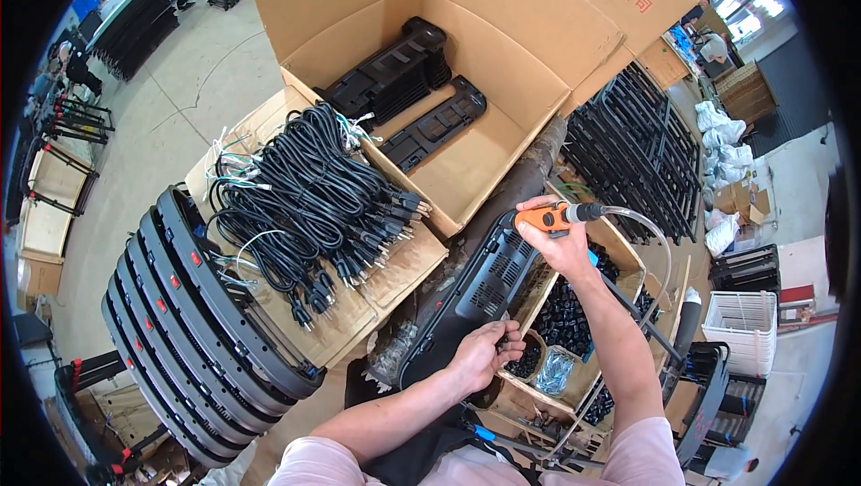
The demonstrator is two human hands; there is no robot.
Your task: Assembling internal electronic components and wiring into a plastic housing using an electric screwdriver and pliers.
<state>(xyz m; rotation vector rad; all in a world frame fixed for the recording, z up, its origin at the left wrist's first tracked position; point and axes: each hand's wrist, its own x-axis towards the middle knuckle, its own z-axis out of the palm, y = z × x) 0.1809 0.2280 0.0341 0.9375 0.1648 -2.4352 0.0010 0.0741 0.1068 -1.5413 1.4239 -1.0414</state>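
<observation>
My right hand (565, 251) is wrapped round an orange air screwdriver (542, 218), with a clear hose (662, 239) running from its end. The tool lies over the far end of a long black plastic housing (491, 284) with vent slots, which stretches diagonally in front of me. My left hand (482, 359) is closed, fingertips pinched together, beside the housing's near right edge. What those fingers hold, if anything, is too small to make out. Close to them are a round cup of small dark screws (529, 353) and a clear bag of silvery pieces (555, 371).
A wooden bin (639, 262) holds many small black parts (562, 316). Left of the housing, bundled black power cords (309, 190) lie on cardboard. Behind them a large carton (529, 65) contains black plastic panels (395, 73). Curved grey-black housings (193, 307) stand stacked at left; black metal frames (637, 150) lean at right.
</observation>
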